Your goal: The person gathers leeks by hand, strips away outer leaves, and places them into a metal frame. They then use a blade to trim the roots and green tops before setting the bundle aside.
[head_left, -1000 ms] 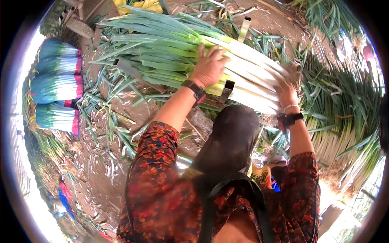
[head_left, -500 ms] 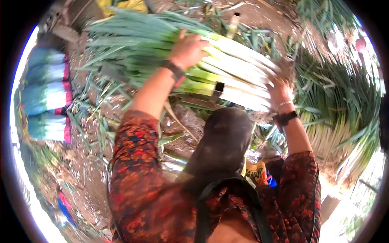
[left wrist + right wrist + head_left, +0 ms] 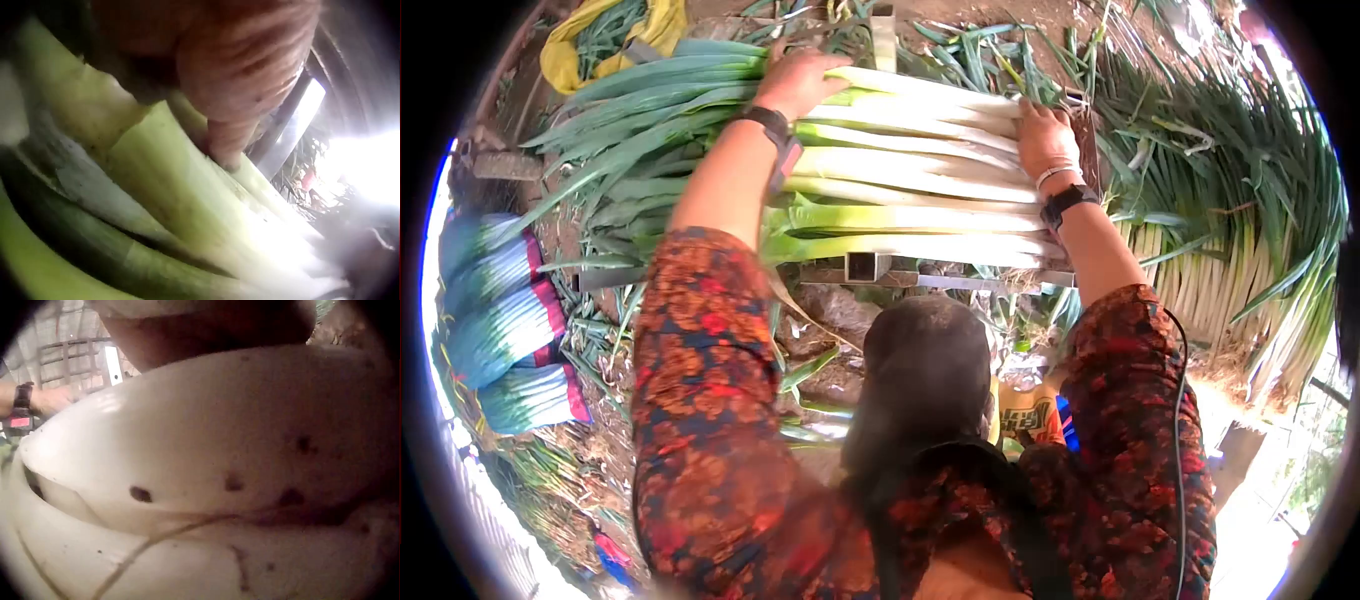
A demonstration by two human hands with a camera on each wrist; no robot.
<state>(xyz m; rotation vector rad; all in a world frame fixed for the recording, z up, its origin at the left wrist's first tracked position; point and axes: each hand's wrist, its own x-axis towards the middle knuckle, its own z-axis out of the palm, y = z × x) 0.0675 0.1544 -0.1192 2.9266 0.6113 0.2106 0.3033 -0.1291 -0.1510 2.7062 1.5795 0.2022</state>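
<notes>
A row of leeks (image 3: 920, 160) lies side by side across a metal rack (image 3: 940, 281), white ends to the right and green leaves (image 3: 615, 170) to the left. My left hand (image 3: 800, 85) grips the far leeks where green turns to white. The left wrist view has a fingertip (image 3: 226, 147) pressing in between pale stalks (image 3: 169, 169). At the white ends, my right hand (image 3: 1045, 140) curls its fingers over the farthest leeks. Thick white stalks (image 3: 237, 431) with dark specks fill the right wrist view, the hand partly hidden behind them.
A metal post (image 3: 883, 40) rises at the rack's far side, and a square tube end (image 3: 866, 266) at the near side. More leeks (image 3: 1220, 180) are heaped to the right. Wrapped bundles (image 3: 510, 320) stand at left, near a yellow sack (image 3: 590, 45). Loose leaves litter the ground.
My left hand has shifted left and toward the far edge of the leeks. The right hand has moved to the far side of the white ends. The leeks now lie more level.
</notes>
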